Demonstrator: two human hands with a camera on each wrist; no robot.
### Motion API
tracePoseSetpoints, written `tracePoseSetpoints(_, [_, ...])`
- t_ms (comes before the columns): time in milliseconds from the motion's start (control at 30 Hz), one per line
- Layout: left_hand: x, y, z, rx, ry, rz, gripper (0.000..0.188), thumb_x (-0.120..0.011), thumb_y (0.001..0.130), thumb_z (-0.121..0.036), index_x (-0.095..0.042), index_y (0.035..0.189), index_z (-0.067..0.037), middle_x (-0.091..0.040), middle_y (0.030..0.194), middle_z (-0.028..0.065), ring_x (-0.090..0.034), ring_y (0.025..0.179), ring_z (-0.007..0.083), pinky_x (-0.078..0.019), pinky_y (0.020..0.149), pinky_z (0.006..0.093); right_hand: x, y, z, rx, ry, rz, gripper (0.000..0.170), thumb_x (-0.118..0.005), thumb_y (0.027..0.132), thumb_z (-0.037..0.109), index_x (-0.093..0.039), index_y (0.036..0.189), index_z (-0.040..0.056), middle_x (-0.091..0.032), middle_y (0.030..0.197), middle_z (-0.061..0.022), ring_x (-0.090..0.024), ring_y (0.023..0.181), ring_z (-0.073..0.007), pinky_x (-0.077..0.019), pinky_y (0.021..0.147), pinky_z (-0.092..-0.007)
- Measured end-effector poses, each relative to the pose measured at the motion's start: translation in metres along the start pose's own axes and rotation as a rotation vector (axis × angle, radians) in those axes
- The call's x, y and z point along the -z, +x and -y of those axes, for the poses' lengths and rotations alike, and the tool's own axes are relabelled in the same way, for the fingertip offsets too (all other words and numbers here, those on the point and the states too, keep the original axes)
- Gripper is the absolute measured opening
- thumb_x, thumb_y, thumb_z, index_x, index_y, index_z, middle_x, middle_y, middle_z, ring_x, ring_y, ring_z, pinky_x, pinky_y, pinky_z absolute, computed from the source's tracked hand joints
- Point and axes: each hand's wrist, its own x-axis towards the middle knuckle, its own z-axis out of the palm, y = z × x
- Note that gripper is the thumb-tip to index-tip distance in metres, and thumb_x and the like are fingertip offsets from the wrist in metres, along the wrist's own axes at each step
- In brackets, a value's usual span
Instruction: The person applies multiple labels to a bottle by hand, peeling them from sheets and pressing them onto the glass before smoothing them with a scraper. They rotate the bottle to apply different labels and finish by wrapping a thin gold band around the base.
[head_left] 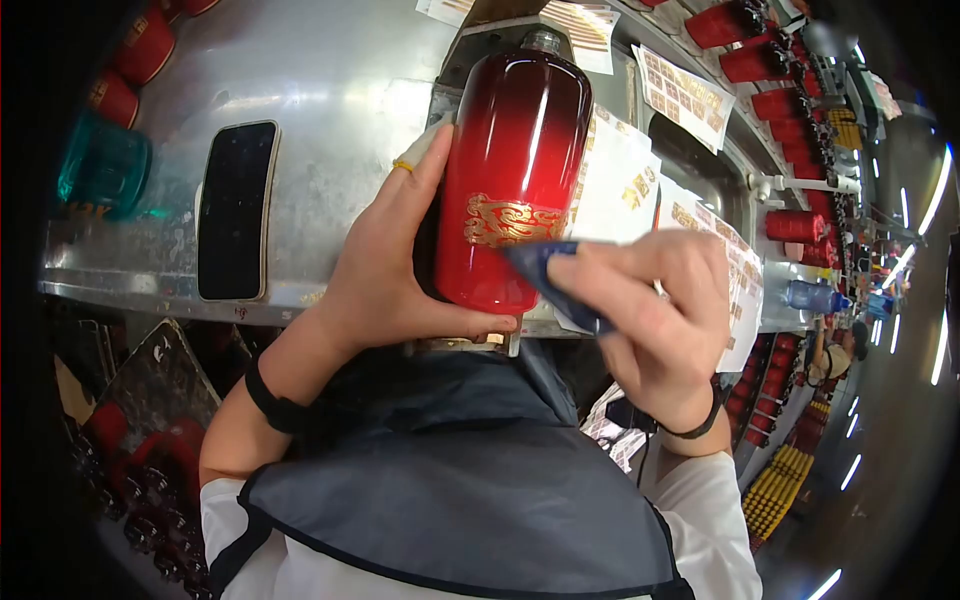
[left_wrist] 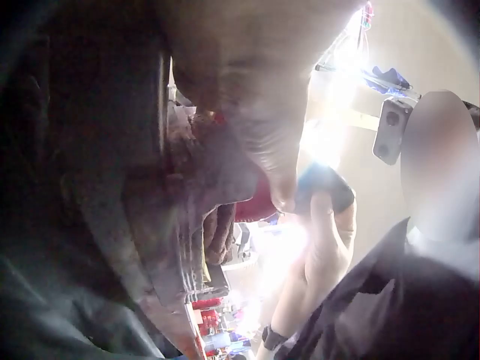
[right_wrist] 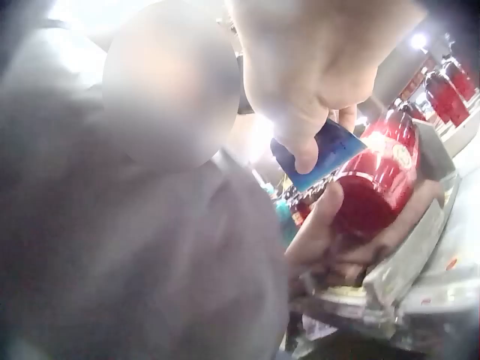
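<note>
A glossy red bottle (head_left: 515, 150), dark toward its neck, lies on a metal holder with its neck away from the person. A gold pattern (head_left: 510, 220) runs across its lower part. The left hand (head_left: 385, 250) grips the bottle, fingers along its left side and thumb at its base. Between thumb and fingers the right hand (head_left: 665, 310) pinches a dark blue flexible piece (head_left: 560, 285), whose edge is at the bottle just below the pattern. In the right wrist view the blue piece (right_wrist: 322, 154) is beside the bottle (right_wrist: 379, 172).
A phone (head_left: 237, 210) lies on the metal table (head_left: 310, 60) at the left, near a teal container (head_left: 105, 165). Sheets with gold patterns (head_left: 685, 95) lie right of the bottle. More red bottles (head_left: 725, 25) stand in rows at the far right, and others at the left edge.
</note>
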Motion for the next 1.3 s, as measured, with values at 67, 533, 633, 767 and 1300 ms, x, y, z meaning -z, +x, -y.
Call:
tracePoseSetpoints(67, [0.000, 0.000, 0.000, -0.001, 0.004, 0.000, 0.136, -0.097, 0.053, -0.045, -0.022, 0.156, 0.005, -0.055, 0.130, 0.0225, -0.059, 0.114, 0.0355, -0.0478, 0.098, 0.0409, -0.011, -0.007, 0.004, 0.023, 0.013, -0.011, 0.035, -0.071, 0.064, 0.016, -0.078, 0.097, 0.0106, -0.067, 0.089, -0.0021, -0.059, 0.076, -0.0189, -0.0505, 0.067, -0.0302])
tracePoseSetpoints(533, [0.003, 0.000, -0.002, 0.015, 0.062, 0.006, 0.136, -0.097, 0.052, -0.047, -0.024, 0.155, 0.005, -0.058, 0.121, 0.0218, -0.061, 0.106, 0.0352, -0.0505, 0.091, 0.0398, -0.018, 0.007, 0.001, 0.154, -0.046, 0.002, 0.042, -0.065, 0.058, 0.018, -0.076, 0.097, 0.0095, -0.064, 0.085, -0.0024, -0.057, 0.073, -0.0185, -0.0470, 0.061, -0.0278])
tracePoseSetpoints(633, [0.001, 0.002, -0.003, -0.008, 0.066, -0.011, 0.135, -0.097, 0.052, -0.046, -0.025, 0.155, 0.005, -0.058, 0.121, 0.0219, -0.061, 0.106, 0.0352, -0.0510, 0.090, 0.0399, -0.015, 0.013, -0.007, 0.105, -0.082, -0.011, 0.043, -0.065, 0.057, 0.019, -0.076, 0.098, 0.0096, -0.063, 0.086, -0.0021, -0.057, 0.073, -0.0183, -0.0468, 0.062, -0.0270])
tracePoseSetpoints(767, [0.003, 0.001, -0.001, -0.024, 0.058, -0.015, 0.134, -0.096, 0.052, -0.046, -0.026, 0.154, 0.006, -0.058, 0.120, 0.0220, -0.062, 0.104, 0.0353, -0.0512, 0.090, 0.0410, -0.019, 0.008, -0.002, 0.170, -0.049, 0.002, 0.044, -0.065, 0.057, 0.019, -0.077, 0.098, 0.0098, -0.063, 0.085, -0.0026, -0.057, 0.073, -0.0183, -0.0463, 0.060, -0.0275])
tracePoseSetpoints(1300, [0.003, -0.001, 0.001, 0.016, 0.055, 0.004, 0.134, -0.096, 0.052, -0.046, -0.026, 0.154, 0.005, -0.058, 0.118, 0.0213, -0.061, 0.102, 0.0355, -0.0506, 0.089, 0.0413, 0.001, 0.010, 0.006, 0.091, 0.029, 0.111, 0.042, -0.067, 0.059, 0.017, -0.078, 0.100, 0.0113, -0.065, 0.089, -0.0024, -0.058, 0.075, -0.0174, -0.0468, 0.065, -0.0278])
